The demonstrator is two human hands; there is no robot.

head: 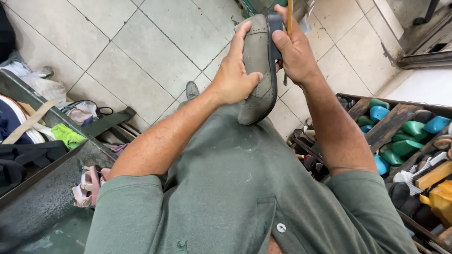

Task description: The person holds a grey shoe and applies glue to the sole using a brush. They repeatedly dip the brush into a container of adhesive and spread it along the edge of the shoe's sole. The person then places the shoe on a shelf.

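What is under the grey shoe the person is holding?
The grey shoe rests toe-down on the person's lap, on grey-green trousers. The left hand and right hand grip it. Its far side and the lap spot beneath are covered.

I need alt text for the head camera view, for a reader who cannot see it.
A person's left hand steadies a grey shoe on their lap while the right hand grips its dark sole edge and a thin wooden stick. Wooden trays of green and blue shoe forms sit to the right.

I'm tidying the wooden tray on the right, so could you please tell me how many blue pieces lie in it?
3: one at the tray's far end, one further right, one beside the forearm; others may be hidden.
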